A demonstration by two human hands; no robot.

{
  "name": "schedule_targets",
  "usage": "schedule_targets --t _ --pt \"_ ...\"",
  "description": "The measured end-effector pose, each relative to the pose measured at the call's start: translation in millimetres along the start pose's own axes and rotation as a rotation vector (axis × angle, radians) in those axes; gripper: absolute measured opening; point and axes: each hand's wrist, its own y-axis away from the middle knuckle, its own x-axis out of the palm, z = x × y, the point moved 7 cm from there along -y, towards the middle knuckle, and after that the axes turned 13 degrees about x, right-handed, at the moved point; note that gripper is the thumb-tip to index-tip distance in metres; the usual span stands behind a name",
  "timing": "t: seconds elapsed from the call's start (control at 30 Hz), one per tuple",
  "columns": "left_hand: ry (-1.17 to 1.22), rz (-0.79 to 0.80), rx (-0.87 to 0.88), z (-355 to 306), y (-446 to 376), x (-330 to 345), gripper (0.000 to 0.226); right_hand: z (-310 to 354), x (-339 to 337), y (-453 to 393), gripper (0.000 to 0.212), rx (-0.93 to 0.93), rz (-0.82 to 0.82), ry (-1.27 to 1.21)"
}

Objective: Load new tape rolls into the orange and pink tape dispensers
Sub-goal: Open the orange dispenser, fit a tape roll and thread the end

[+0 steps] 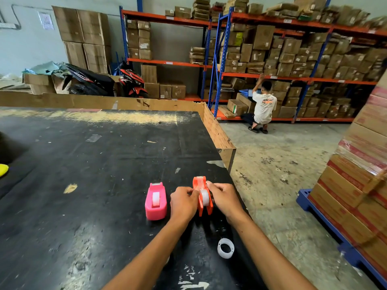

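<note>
Your left hand [184,203] and right hand [225,197] pinch orange dispenser [202,197], roll seated. Pink dispenser [156,203] looks loaded. Next: thread tape to cutter.

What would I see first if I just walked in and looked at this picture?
Two bright tape dispensers near the front edge of the black table: a pink one standing alone, and an orange one on its right, held between the left hand and right hand. A white ring lies nearer, between the arms.
</note>
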Motion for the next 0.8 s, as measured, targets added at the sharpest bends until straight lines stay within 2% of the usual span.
schedule_targets --t 0.2,0.33,0.47,0.57,0.7,0.8 --pt "-0.120 0.004 -0.007 7 -12 4 0.041 -4 10 -16 0.039 -0.005 -0.008 0.034" --pt "-0.153 0.007 -0.015 8 -13 4 0.042 -10 13 -21 0.037 0.000 -0.016 0.033" --pt "-0.165 0.034 0.041 1 -8 1 0.043 -26 13 -37 0.053 0.028 0.019 0.019" --pt "-0.173 0.055 0.150 -10 -5 -9 0.037 -10 4 -26 0.051 -0.013 -0.011 0.019" --pt "-0.098 0.001 0.249 -25 -2 -41 0.029 28 -4 -3 0.022 -0.133 -0.088 -0.008" --pt "-0.145 -0.121 0.291 -26 3 -83 0.020 51 25 16 0.018 -0.169 0.009 -0.018"
